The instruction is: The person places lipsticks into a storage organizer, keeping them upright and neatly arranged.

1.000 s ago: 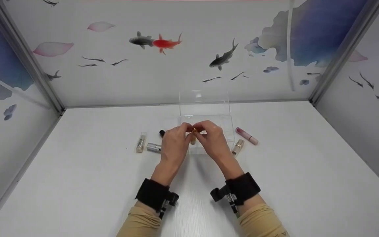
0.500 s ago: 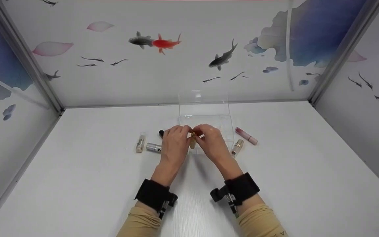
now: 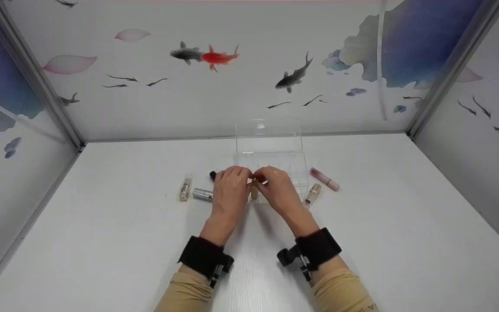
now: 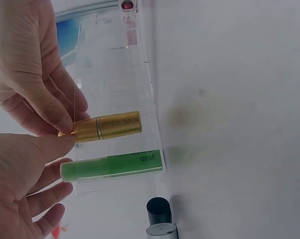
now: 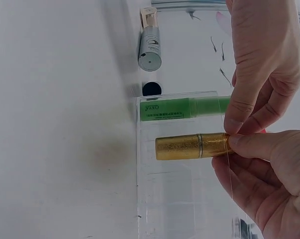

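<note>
A gold lipstick tube [image 3: 254, 193] stands upright inside the front part of a clear acrylic box [image 3: 296, 171]. My left hand [image 3: 231, 188] and my right hand [image 3: 279, 186] pinch its top end from either side, fingertips nearly meeting. The wrist views show the gold tube [image 4: 112, 127] with its lower end pointing down into the box. Next to it, on the left-hand side, a green tube [image 5: 169, 109] lettered OXYA stands in the box, hidden in the head view behind my left hand.
Left of the box lie a clear-capped tube [image 3: 185, 187], a silver tube [image 3: 202, 194] and a black-ended one [image 3: 213, 175]. On the right are a pink lip gloss [image 3: 324, 179] and a clear and gold tube [image 3: 313, 194]. The box's transparent lid [image 3: 269, 135] stands raised behind.
Both hands have moved slightly down and toward the person, bringing the gold tube lower at the front of the box. The other tubes have stayed put.
</note>
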`<action>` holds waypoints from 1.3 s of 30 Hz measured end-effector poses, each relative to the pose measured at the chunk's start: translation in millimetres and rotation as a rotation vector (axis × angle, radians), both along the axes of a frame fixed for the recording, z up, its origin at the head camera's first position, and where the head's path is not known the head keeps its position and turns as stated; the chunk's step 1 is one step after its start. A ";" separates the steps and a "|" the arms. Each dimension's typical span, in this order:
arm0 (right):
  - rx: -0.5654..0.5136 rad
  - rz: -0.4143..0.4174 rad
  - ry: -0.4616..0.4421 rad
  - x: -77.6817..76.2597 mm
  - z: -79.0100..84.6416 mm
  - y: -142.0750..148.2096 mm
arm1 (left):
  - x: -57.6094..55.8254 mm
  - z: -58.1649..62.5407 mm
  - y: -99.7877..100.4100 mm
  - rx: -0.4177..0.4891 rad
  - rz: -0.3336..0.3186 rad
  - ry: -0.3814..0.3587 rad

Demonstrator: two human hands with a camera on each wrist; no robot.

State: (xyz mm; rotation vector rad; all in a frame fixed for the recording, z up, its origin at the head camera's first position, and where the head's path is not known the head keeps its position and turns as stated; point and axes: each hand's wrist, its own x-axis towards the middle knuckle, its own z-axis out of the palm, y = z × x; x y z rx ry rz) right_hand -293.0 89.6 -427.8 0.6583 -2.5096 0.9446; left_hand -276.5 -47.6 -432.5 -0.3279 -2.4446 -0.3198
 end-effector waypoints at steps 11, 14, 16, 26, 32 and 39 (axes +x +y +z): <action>0.028 0.004 -0.028 -0.7 -0.3 0.7 | 0.3 0.5 -0.2 -0.021 0.010 -0.033; 0.040 0.008 -0.033 -1.2 -0.3 0.7 | 0.5 0.4 -0.4 -0.018 0.007 -0.032; 0.058 0.007 -0.027 -1.6 0.1 0.5 | 0.8 0.1 -0.6 -0.006 -0.004 -0.036; 0.095 0.003 -0.006 -1.7 1.1 0.3 | 2.5 1.4 -1.4 0.027 -0.023 -0.066; 0.094 0.002 -0.037 -0.6 2.5 0.9 | 2.4 3.2 -3.8 0.051 -0.029 -0.067; 0.061 0.013 -0.048 4.3 8.5 3.2 | 1.7 10.6 -14.1 0.123 -0.039 -0.056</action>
